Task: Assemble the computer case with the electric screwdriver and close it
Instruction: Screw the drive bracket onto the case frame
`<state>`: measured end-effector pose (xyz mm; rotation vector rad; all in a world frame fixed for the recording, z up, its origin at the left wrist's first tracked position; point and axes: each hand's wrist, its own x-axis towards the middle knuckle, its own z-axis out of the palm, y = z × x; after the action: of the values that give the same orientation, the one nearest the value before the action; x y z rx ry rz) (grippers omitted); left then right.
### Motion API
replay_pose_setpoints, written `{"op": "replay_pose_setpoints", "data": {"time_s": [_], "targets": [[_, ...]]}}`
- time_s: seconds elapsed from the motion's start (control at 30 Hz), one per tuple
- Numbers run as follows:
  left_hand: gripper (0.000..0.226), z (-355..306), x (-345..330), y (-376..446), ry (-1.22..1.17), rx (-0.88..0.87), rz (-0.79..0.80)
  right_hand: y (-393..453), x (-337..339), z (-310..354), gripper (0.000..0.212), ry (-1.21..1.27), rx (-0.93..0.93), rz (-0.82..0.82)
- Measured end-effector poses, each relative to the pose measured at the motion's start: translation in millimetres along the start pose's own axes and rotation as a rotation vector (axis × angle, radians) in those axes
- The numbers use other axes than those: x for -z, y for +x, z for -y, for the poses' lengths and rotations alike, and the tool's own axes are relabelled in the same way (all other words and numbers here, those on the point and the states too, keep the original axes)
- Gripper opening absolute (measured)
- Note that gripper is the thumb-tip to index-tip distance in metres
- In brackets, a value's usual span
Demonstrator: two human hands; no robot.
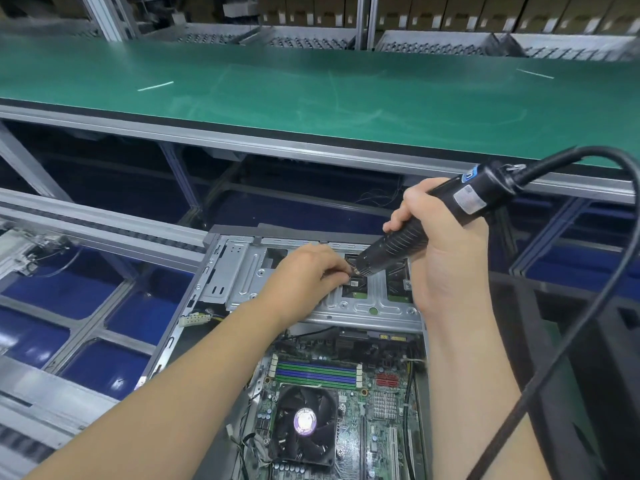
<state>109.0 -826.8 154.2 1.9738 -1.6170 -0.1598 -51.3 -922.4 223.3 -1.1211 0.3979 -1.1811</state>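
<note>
While the right hand [440,233] grips the black corded electric screwdriver [412,233], the left hand [304,271] pinches its fingertips [341,275] at the tip over the open grey metal computer case [311,285].

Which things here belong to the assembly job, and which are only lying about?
In use: electric screwdriver in right hand; left hand pinching at its tip; computer case; drive cage.

Lying about: green conveyor belt; blue bins; cardboard boxes.
</note>
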Motion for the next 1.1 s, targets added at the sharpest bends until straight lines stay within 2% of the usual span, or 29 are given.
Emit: {"op": "replay_pose_setpoints", "data": {"time_s": [0.23, 0.47, 0.7, 1.1], "targets": [[0.008, 5.3, -4.0, 4.4, -0.026, 0.029, 0.012, 5.3, -12.2, -0.5, 0.018, -0.084, -0.029, 0.023], [0.006, 6.5, -2.2, 4.7, -0.097, 0.048, 0.005, 20.5, -25.0, 0.8, 0.019, -0.226, -0.065, 0.118], [0.009, 5.0, 0.0, 3.3, -0.136, 0.087, 0.003, 42.3, -38.9, 1.0, 0.018, -0.298, -0.176, 0.189], [0.005, 9.0, -1.8, 3.6, -0.192, 0.107, 0.003, 49.3, -52.7, -5.0, 0.017, -0.387, -0.169, 0.252]]}}
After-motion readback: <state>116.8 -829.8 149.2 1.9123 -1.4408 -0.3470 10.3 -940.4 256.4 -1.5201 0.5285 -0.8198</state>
